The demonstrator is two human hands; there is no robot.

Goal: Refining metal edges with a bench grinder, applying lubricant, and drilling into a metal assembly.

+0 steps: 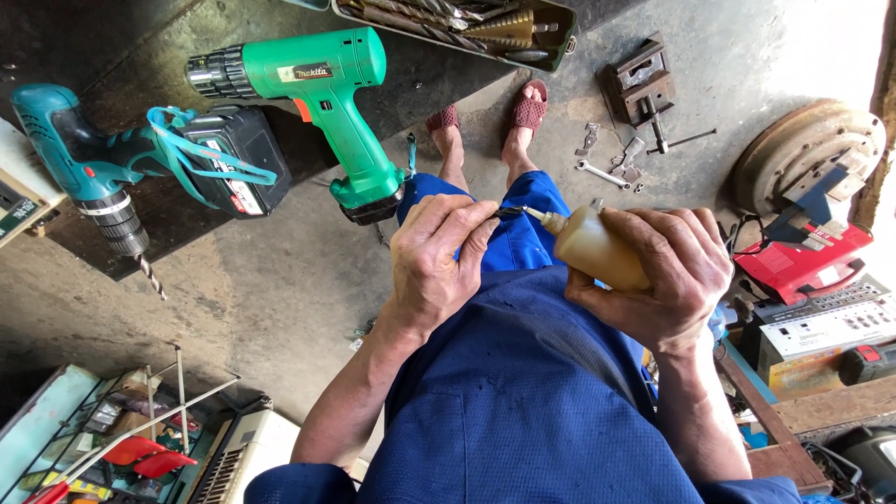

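1. Hands up in the middle of the view, over a blue-clad lap: the right hand (667, 275) is wrapped round a tan squeeze bottle (597, 247), fingers curled over its far side, thumb closed under its near side.
2. Bottle lies tilted, its pale nozzle (539, 217) pointing left, towards the other hand.
3. Left hand (434, 261) has its fingertips pinched together on a small dark bit (509, 213), which pokes out to the right of the fingers.
4. Nozzle tip and bit meet right there, in the gap between the two hands, touching or as good as.
5. Far left on the dark bench: a green cordless drill (322, 93), and left of it a teal drill (89, 168) with a battery pack (233, 159) between them.
6. Far right on the floor, a small vise (639, 89) and a wrench (602, 174).
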